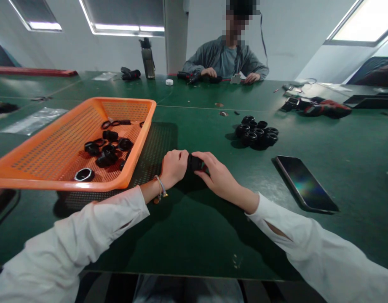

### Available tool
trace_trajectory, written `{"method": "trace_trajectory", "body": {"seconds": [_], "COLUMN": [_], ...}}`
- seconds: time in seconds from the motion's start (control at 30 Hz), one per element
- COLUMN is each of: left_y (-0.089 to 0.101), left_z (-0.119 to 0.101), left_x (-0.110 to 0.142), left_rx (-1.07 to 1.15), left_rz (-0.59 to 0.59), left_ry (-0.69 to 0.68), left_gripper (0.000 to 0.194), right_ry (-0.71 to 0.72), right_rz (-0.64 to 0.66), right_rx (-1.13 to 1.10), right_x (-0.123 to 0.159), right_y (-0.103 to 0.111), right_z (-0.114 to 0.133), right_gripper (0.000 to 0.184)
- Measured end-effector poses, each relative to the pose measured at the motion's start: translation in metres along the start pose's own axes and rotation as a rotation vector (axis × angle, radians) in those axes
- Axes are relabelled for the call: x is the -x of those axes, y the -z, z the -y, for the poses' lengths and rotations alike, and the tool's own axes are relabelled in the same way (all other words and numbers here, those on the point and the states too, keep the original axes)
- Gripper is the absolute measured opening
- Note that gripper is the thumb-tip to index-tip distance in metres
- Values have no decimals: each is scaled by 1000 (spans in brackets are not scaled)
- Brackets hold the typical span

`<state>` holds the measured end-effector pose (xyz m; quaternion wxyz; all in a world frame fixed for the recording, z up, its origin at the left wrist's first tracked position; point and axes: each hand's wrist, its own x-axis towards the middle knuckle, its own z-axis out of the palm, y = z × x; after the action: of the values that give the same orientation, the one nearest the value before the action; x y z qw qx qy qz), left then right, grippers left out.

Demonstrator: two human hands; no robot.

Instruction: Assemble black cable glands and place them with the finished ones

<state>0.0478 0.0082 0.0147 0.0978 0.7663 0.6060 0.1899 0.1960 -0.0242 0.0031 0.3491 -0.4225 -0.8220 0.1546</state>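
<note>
Both my hands meet over the table in front of me around a black ring-like plastic part [196, 163]. My right hand [216, 173] pinches it between thumb and fingers from the right. Closed in a curl, my left hand [175, 168] grips its left side; the fingertips there are hidden. To the left, an orange basket [140, 147] holds several black fittings [107, 155] and a ring with a silvery edge [84, 174]. Beyond my right hand stands a cluster of similar black round fittings [257, 134], their openings showing.
A phone [306, 183] lies on the green table [200, 244] at right. Across sits a person [228, 59] handling items, with a bottle [147, 59] nearby. A clear plastic bag [34, 120] lies behind the basket, and red-and-black items [326, 108] lie far right.
</note>
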Motion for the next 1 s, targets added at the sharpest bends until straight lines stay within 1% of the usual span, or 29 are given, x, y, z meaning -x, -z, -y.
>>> {"method": "trace_trajectory", "body": {"seconds": [0.03,0.1,0.23,0.3,0.43,0.47,0.53,0.63,0.7,0.77,0.87,0.93,1.0], "left_y": [-1,-1,-1,1,6,6,7,6,4,2,0,-1,-2], "left_z": [0,1,1,0,-2,-3,-4,-3,-2,-1,0,1,2], "left_x": [0,-1,0,1,4,4,4,3,2,0,-1,-1,1], "left_rx": [-15,-45,-85,-89,-84,-82,-77,-46,-30,-36,-75,-103,-122], "left_rz": [6,20,41,43,49,49,45,35,36,45,54,57,55], "left_ry": [-1,-8,-19,-21,-29,-28,-24,-19,-15,-12,-19,-30,-41], "left_gripper": [44,39,35,37,41,42,44,46,47,46,41,36,35], "right_ry": [41,72,26,-44,-311,-352,-378,-320,-228,-106,27,46,36], "right_rz": [-1,7,19,17,62,70,69,55,49,37,25,28,31], "right_rx": [20,54,96,74,-99,-154,-217,-184,-125,-62,29,82,120], "right_x": [0,0,-1,-1,-1,-1,0,0,0,0,-1,-1,-1], "right_y": [0,1,-1,-3,-4,-4,-4,-3,-1,0,2,1,-1], "right_z": [-2,-3,-1,2,13,15,17,15,11,7,3,2,2], "right_gripper": [37,38,36,34,27,26,25,26,30,34,37,36,35]}}
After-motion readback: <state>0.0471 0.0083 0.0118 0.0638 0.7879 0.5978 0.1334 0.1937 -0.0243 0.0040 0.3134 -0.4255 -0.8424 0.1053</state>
